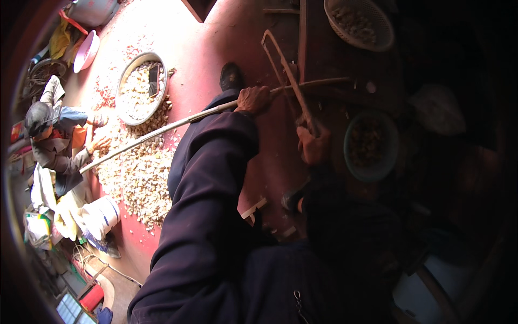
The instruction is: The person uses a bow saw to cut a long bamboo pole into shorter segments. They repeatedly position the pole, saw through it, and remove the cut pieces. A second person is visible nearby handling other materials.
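Observation:
My left hand [253, 100] is closed around a long, thin pole [174, 126], which looks like bamboo. The pole slants across the view from the lower left to a dark wooden surface at right. In my right hand [313, 143] is the lower end of a bow saw [292, 75] with a bent frame. Its thin blade [275, 69] crosses the pole just right of my left hand; whether it bites into the pole I cannot tell. Shadow hides part of my right hand and the saw's grip.
A seated person [56, 137] reaches toward a pile of pale nut-like pieces [141, 186] on the red floor. A basin [165, 91] of such pieces holds a dark flat object [153, 79]. A white bucket [101, 216], a perforated basket [386, 40] and a shaded bowl [347, 150] stand around.

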{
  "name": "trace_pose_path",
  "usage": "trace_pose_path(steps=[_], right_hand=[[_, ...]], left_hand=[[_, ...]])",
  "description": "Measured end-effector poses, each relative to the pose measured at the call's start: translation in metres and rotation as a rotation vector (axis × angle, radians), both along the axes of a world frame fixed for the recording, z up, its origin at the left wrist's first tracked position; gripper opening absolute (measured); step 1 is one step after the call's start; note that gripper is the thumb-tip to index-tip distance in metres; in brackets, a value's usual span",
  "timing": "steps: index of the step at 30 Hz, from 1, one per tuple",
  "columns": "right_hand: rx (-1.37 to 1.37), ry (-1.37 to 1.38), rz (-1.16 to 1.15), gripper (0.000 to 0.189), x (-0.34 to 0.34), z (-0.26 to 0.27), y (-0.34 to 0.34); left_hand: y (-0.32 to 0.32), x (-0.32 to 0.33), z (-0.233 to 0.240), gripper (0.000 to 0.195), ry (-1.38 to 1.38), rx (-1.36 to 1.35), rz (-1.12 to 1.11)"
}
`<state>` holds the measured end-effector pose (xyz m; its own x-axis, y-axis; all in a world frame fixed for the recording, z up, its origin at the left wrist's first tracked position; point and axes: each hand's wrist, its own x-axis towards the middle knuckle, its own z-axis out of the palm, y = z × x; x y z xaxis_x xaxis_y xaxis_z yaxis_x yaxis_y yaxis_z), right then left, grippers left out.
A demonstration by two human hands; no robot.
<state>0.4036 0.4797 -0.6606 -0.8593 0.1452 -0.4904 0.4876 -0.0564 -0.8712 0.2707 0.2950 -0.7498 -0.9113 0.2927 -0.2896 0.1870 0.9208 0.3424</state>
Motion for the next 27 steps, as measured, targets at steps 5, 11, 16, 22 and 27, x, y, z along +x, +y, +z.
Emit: trace_pose_path(steps=[5, 11, 16, 22, 27], right_hand=[[0.167, 0.093, -0.085, 0.016, 0.084, 0.037, 0.007], [-0.008, -0.062, -0.261, 0.016, 0.081, 0.034, 0.004], [0.046, -0.031, -0.191, 0.02, 0.077, 0.027, 0.021], [0.086, -0.057, -0.122, 0.028, 0.115, 0.054, 0.029], [0.115, -0.054, -0.078, 0.017, 0.072, 0.04, 0.015]], left_hand=[[-0.005, 0.003, -0.007, 0.045, 0.042, 0.002, -0.026], [-0.015, -0.01, -0.018, 0.032, 0.094, -0.034, 0.065], [-0.024, -0.012, -0.016, 0.029, 0.051, -0.05, 0.074], [-0.017, -0.006, -0.021, 0.044, 0.109, -0.027, 0.062], [-0.012, 0.005, -0.028, 0.042, 0.11, -0.037, -0.052]])
